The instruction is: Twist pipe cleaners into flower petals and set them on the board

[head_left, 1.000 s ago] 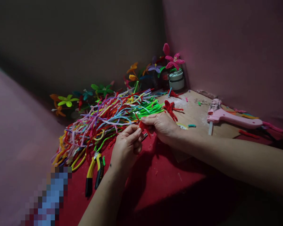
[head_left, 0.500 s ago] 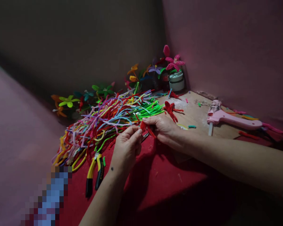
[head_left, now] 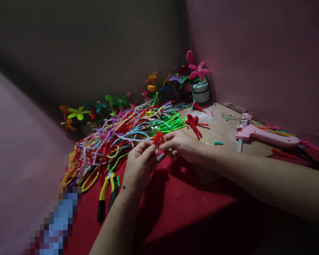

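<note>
One pair of pliers (head_left: 103, 191), one looped red piece (head_left: 158, 139) between two hands, one pink glue gun (head_left: 266, 135); left hand (head_left: 139, 161) pinching the piece's left side, thumb against fingers; right hand (head_left: 182, 145) pinching its right; left forearm slanting up from below, right forearm reaching in from the right.

No txt legible for sure. Pliers (head_left: 103, 195), near L: yellowish lettering (head_left: 115, 187) along R handle, too small/blurred to read; part of that handle's behind L forearm (head_left: 117, 221). Far end, just L of grey pot (head_left: 201, 95): red patch (head_left: 188, 87), poss. label, unreadable. White squiggles (head_left: 155, 128) over green stems (head_left: 172, 122), ctr, just beyond R hand (head_left: 180, 143): print or glare, can't tell.
</note>
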`<state>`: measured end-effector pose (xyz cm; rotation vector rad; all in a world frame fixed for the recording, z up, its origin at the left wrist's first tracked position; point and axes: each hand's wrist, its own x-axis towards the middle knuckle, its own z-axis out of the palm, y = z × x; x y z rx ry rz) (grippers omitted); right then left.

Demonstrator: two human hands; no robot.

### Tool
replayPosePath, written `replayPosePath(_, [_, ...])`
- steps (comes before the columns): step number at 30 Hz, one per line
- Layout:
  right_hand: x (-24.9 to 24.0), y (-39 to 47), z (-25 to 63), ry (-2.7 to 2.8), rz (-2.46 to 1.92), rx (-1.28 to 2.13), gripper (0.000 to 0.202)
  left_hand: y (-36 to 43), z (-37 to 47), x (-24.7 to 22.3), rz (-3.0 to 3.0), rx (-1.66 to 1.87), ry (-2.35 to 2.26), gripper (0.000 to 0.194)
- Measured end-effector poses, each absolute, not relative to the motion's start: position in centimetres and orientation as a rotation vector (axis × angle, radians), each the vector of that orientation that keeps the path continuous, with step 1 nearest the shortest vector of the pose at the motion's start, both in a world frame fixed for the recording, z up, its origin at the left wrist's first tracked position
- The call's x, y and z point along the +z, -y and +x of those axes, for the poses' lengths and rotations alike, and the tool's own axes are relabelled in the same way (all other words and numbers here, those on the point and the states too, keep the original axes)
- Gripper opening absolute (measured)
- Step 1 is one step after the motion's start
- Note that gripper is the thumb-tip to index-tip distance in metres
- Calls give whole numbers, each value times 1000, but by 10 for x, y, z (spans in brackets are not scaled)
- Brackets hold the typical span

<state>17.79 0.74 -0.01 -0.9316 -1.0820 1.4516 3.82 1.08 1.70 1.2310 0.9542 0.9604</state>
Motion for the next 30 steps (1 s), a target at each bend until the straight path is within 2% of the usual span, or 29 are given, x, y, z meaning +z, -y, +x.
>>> replayPosePath(5, [-1,-8,178,1042,-851,1503,12,-15,36,15,1332,994,-1000,18])
replayPosePath(11, [-4,-12,176,894,-673,1405,16,-12,37,17,1374,990,-1001,20])
replayPosePath(30, [-1,-5,171,1162,-981,968,11,-6,41,14,1475,933,-1000,13])
